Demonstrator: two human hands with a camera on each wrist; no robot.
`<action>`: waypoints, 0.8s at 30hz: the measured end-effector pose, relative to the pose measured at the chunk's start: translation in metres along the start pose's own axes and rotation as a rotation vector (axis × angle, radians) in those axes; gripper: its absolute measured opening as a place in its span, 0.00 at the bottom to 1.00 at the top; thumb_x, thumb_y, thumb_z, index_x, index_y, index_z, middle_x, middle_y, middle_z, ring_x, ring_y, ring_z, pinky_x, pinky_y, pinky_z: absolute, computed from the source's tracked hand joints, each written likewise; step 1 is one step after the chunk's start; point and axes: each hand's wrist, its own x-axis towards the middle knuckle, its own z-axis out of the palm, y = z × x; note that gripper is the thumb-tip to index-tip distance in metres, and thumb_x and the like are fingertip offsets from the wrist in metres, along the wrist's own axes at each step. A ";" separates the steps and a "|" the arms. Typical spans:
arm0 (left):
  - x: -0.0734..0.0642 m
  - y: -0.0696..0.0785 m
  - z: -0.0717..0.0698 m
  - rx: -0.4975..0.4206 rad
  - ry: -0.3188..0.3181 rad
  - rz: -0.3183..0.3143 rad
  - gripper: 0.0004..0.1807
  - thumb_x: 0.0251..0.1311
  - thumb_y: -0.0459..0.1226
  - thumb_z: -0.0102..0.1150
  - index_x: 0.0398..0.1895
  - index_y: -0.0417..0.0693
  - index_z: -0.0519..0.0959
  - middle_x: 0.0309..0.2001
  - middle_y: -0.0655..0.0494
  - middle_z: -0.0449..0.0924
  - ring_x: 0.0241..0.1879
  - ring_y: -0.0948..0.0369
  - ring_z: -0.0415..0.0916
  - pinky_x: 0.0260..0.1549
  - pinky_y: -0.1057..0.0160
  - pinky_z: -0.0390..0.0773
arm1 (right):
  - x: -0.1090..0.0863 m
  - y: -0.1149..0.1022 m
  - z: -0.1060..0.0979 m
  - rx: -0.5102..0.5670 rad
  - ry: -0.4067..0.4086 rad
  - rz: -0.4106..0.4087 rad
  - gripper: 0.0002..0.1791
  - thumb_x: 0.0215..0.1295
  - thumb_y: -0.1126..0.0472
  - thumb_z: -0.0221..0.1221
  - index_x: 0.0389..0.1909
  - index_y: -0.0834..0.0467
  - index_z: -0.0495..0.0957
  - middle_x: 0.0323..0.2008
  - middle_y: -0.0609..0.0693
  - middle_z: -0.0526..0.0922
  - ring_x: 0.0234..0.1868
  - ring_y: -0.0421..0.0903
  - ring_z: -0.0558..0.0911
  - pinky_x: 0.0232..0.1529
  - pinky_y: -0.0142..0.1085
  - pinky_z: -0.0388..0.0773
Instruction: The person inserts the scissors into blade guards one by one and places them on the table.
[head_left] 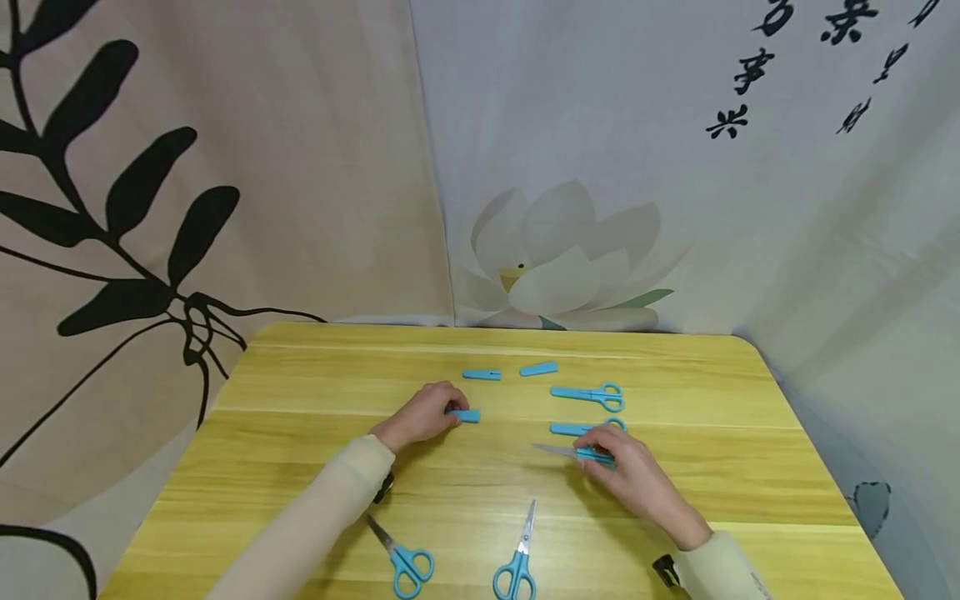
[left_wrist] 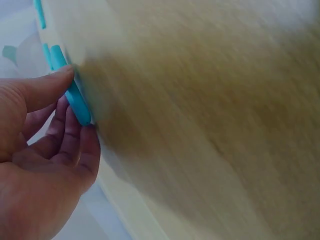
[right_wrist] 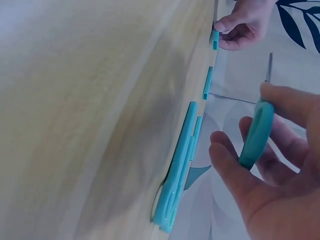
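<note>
My left hand (head_left: 422, 414) pinches a blue blade cover (head_left: 470, 416) between thumb and fingers, over the middle of the table; the left wrist view shows this cover (left_wrist: 77, 102) along the fingertips. My right hand (head_left: 636, 477) holds a pair of blue-handled scissors (head_left: 595, 455) by the handles. Their bare blades point left, toward the cover, with a gap between the two. Just behind the right hand lies a covered pair of scissors (head_left: 570, 428), its handles partly hidden by the fingers. Another covered pair (head_left: 576, 392) lies farther back.
Two loose blue covers, one on the left (head_left: 482, 375) and one on the right (head_left: 538, 368), lie toward the back edge of the wooden table (head_left: 300, 383). Nearer the front are two uncovered scissors, one at left (head_left: 405, 562) and one at centre (head_left: 517, 562). A printed curtain hangs behind.
</note>
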 end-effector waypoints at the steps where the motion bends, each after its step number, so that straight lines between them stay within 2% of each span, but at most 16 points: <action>1: -0.001 0.001 -0.001 -0.003 0.003 -0.005 0.07 0.64 0.28 0.69 0.44 0.41 0.86 0.39 0.56 0.81 0.39 0.61 0.77 0.43 0.58 0.81 | 0.001 -0.001 0.001 -0.001 -0.001 0.005 0.12 0.63 0.68 0.71 0.46 0.55 0.85 0.44 0.41 0.83 0.41 0.37 0.80 0.41 0.35 0.82; 5: -0.006 0.006 -0.005 -0.007 0.029 -0.012 0.07 0.64 0.28 0.68 0.44 0.43 0.85 0.39 0.56 0.79 0.40 0.60 0.74 0.46 0.55 0.79 | 0.005 -0.005 0.004 -0.010 0.009 0.008 0.12 0.66 0.65 0.70 0.49 0.58 0.84 0.44 0.42 0.83 0.42 0.38 0.81 0.42 0.36 0.83; 11: -0.014 0.010 -0.012 -0.020 0.079 0.007 0.08 0.65 0.28 0.67 0.45 0.45 0.85 0.42 0.56 0.78 0.43 0.59 0.75 0.49 0.53 0.78 | 0.011 -0.007 0.006 -0.014 0.032 -0.004 0.09 0.65 0.66 0.71 0.44 0.53 0.85 0.43 0.40 0.81 0.41 0.39 0.78 0.40 0.36 0.80; 17: -0.024 0.012 -0.018 -0.042 0.101 0.011 0.07 0.68 0.30 0.66 0.47 0.46 0.84 0.44 0.57 0.80 0.43 0.60 0.76 0.48 0.56 0.79 | 0.018 -0.010 0.008 -0.003 0.039 -0.031 0.09 0.66 0.66 0.70 0.43 0.52 0.84 0.46 0.42 0.82 0.43 0.41 0.79 0.42 0.38 0.80; 24: -0.040 0.020 -0.024 -0.048 0.154 0.040 0.08 0.68 0.29 0.66 0.47 0.44 0.84 0.44 0.56 0.80 0.44 0.59 0.78 0.48 0.55 0.81 | 0.025 -0.013 0.012 -0.021 0.064 -0.072 0.10 0.66 0.68 0.69 0.45 0.55 0.83 0.51 0.47 0.81 0.50 0.46 0.81 0.47 0.44 0.82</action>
